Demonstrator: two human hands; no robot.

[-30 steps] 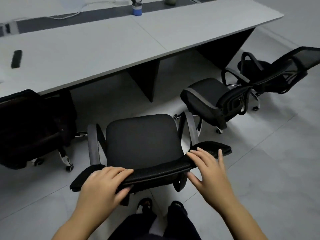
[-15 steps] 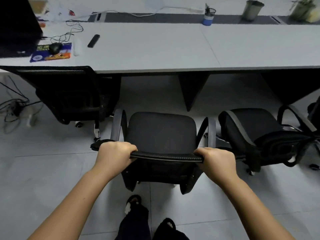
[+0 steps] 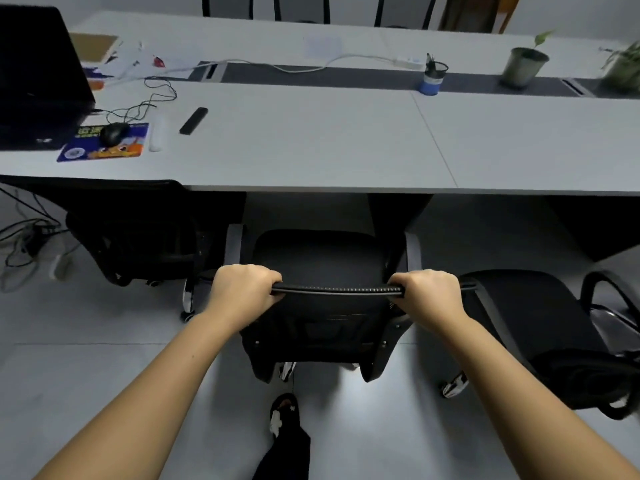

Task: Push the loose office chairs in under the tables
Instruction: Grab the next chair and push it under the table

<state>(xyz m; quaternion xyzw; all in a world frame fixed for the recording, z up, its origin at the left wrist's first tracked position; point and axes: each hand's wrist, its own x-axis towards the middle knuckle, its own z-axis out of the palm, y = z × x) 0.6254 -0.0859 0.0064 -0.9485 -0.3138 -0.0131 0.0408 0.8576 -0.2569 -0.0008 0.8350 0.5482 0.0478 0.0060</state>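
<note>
A black office chair stands right in front of me, facing the long white table. Its seat front reaches the table's edge and lies in the shadow beneath. My left hand grips the left end of the backrest's top rim. My right hand grips the right end. Another black chair stands loose on the floor at the right, turned sideways. At the left a third black chair sits pushed in under the table.
On the table lie a laptop, a mouse on a mat, a remote, a pen cup and potted plants. Cables trail on the floor at the left. My foot is behind the chair.
My hands went from resting flat on the backrest to gripping it. The chair has turned square to the table and rolled forward, so its seat now reaches the table edge.
</note>
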